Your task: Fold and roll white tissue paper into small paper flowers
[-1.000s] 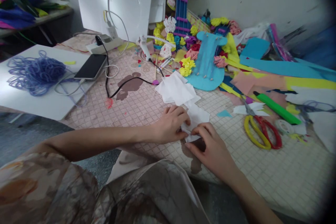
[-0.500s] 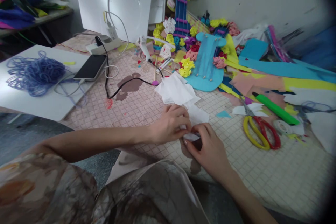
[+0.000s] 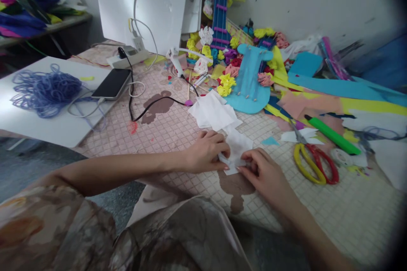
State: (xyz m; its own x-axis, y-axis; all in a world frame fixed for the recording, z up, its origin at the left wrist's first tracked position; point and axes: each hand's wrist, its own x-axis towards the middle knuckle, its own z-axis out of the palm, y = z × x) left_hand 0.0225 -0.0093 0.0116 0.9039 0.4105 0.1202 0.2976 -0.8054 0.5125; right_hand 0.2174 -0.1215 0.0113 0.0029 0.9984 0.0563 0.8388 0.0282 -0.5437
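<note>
A small sheet of white tissue paper lies near the table's front edge, its near part between my hands. My left hand pinches the sheet's left side with thumb and curled fingers. From the right, my right hand grips the other near corner between thumb and fingertips. The near edge looks slightly folded or rolled; the fingers cover part of it. Just beyond my hands rests a loose stack of white paper pieces.
Scissors and a green cutter lie at right. A glue gun, its black cable, and a blue paper guitar shape are at the back. On the left, a phone and blue yarn rest on a white board.
My right hand has moved a little to the right, away from my left. More of the white sheet shows between them. The view has shifted slightly.
</note>
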